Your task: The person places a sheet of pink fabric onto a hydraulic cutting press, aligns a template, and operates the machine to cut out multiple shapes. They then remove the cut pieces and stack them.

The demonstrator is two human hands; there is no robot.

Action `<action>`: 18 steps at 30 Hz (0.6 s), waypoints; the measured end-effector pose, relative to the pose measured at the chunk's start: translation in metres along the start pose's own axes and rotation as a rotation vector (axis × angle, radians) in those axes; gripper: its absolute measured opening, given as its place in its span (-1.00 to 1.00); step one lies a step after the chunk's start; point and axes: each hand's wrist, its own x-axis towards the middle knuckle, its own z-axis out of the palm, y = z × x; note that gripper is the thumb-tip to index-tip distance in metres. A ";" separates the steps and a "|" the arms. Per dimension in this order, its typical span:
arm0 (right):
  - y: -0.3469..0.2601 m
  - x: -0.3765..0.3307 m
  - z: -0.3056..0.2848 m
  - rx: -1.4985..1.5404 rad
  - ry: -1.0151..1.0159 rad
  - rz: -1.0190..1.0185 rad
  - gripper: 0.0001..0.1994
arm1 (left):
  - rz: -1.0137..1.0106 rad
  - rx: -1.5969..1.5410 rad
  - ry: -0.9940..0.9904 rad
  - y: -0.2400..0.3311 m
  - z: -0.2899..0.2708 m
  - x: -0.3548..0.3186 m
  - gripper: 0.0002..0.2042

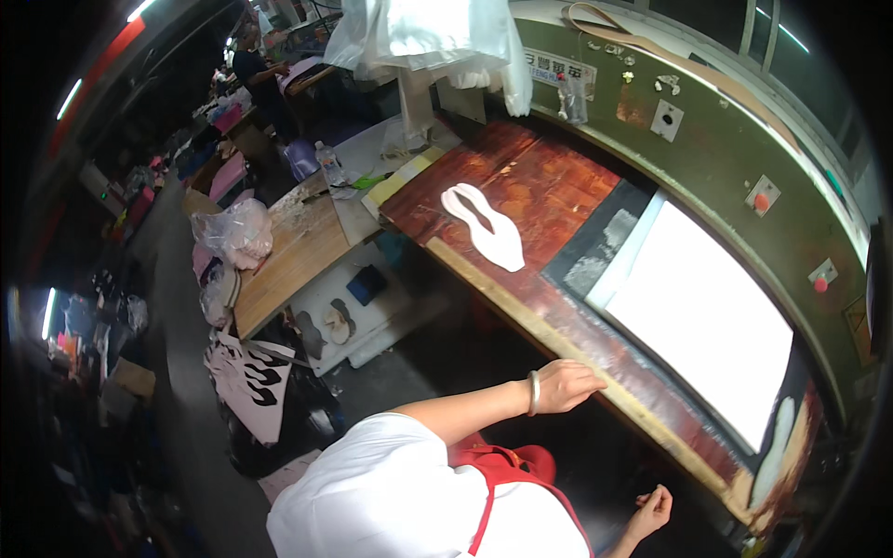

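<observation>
My left hand, with a bangle at the wrist, is at the wooden front edge of the worktable. Its fingers are drawn together, and nothing shows in them. Lower right, my right hand hangs off the table with curled fingers and no visible object. A white stack of sheet material lies on the table's dark right part. Farther left, a pale, forked shoe-upper-shaped cutout rests on the reddish-brown surface. A long, pale grey-green strip lies by the stack's right end.
A green machine beam spans behind the table; white plastic bags hang at its left. A side table holds a bagged bundle and a bottle. Cut-up pink scrap sits below. A person stands far back.
</observation>
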 end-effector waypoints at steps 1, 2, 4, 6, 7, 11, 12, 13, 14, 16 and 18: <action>-0.003 0.013 -0.006 0.022 -0.011 -0.055 -0.89 | 0.011 0.043 0.003 0.003 0.006 0.010 -0.70; -0.005 0.023 -0.010 0.007 -0.010 -0.040 -0.88 | -0.030 0.071 0.007 0.003 0.010 0.016 -0.68; -0.009 0.040 -0.015 0.028 -0.038 0.000 -0.89 | -0.128 0.121 0.056 0.000 0.015 0.026 -0.65; -0.014 0.057 -0.013 -0.009 0.004 0.002 -0.89 | -0.198 0.156 0.086 -0.009 0.015 0.034 -0.63; -0.019 0.064 -0.012 -0.007 0.009 0.001 -0.89 | -0.234 0.149 0.102 -0.015 0.015 0.037 -0.63; -0.049 0.089 -0.014 -0.096 0.068 -0.078 -0.87 | -0.453 0.260 0.201 -0.045 0.017 0.053 -0.62; -0.058 0.092 -0.015 -0.053 0.111 -0.043 -0.87 | -0.438 0.398 0.192 -0.055 0.018 0.058 -0.61; -0.067 0.097 -0.013 -0.088 0.150 0.015 -0.87 | -0.454 0.473 0.136 -0.064 0.019 0.064 -0.60; -0.077 0.097 -0.014 -0.133 0.127 0.037 -0.85 | -0.469 0.419 0.099 -0.072 0.020 0.070 -0.61; -0.090 0.100 -0.011 -0.202 0.172 -0.005 -0.84 | -0.448 0.372 0.008 -0.085 0.025 0.080 -0.67; -0.097 0.102 -0.007 -0.406 0.269 0.125 -0.81 | -0.460 0.255 -0.058 -0.091 0.031 0.087 -0.71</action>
